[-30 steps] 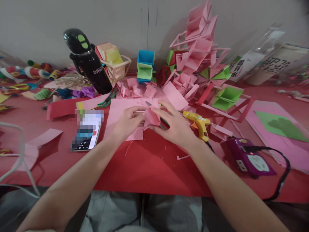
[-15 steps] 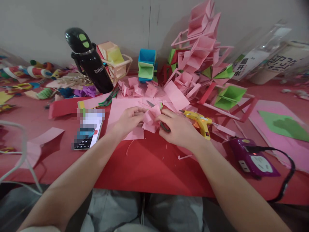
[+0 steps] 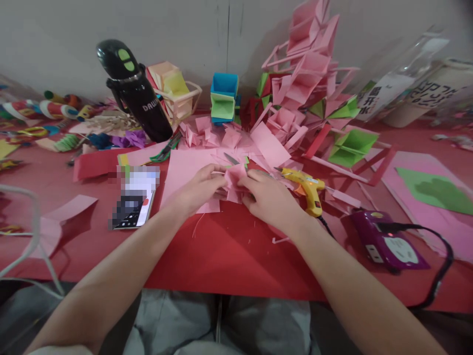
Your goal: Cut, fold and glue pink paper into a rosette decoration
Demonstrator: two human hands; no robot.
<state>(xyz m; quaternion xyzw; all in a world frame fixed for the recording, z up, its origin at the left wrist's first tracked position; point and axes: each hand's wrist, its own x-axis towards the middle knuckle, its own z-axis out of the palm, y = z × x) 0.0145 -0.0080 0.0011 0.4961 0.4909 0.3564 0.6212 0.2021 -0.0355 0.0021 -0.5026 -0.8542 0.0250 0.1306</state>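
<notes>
A red paper cover spreads over the whole worktable, which butts against a plain grey wall. Near the middle of that red surface, the left hand and the right hand meet on a small folded pink paper piece, each pinching it from its own side with curled fingers. The piece sits just above the table, at the near edge of a flat pink sheet. Behind the hands lie a litter of small folded pink pieces and a pair of scissors, of which only the blade tip shows. Just right of the right hand rests a yellow glue gun, and farther right a purple power strip with a black cable looping off it. A phone lies left of the left hand, and behind it a black bottle leans tilted. Against the wall stand a blue and green paper box and a tall heap of pink paper frames mixed with green ones. At the far right lie a green paper cutout on pink paper, a clear bottle and a white tub. Coloured scraps crowd the far left edge. Grey trousers show below the table's front edge.
</notes>
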